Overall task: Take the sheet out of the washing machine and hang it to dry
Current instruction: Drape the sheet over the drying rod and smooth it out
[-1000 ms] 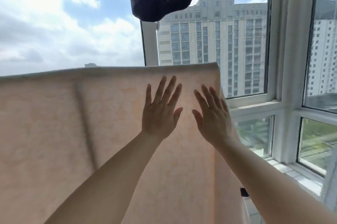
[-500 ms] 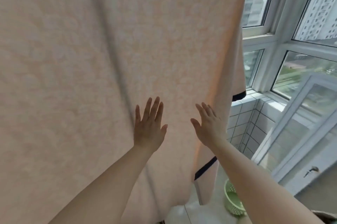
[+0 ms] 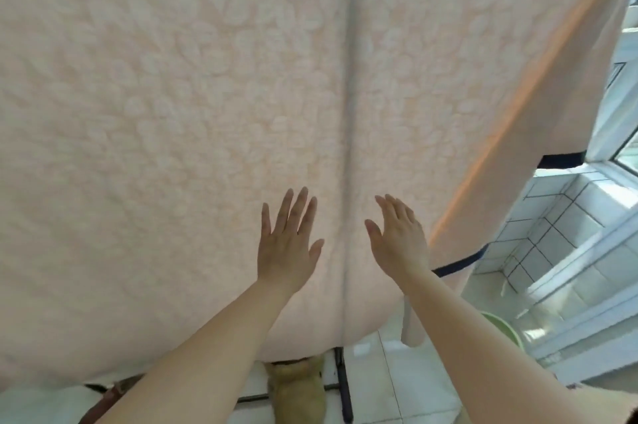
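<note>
Peach sheet: hanging, navy-trimmed
Left hand: fingers straight, flat against sheet
Right hand: released, fingers straight, at sheet

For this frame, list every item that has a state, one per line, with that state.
sheet: hanging spread out, with a vertical crease; dark-trimmed edge at the right.
left hand: open, fingers straight, flat against the sheet.
right hand: open, fingers straight, at the sheet beside the crease; contact unclear.
green basket: on the floor, mostly hidden behind the right arm; contents not visible.
window: frame looks swung open, partly out of view.
</note>
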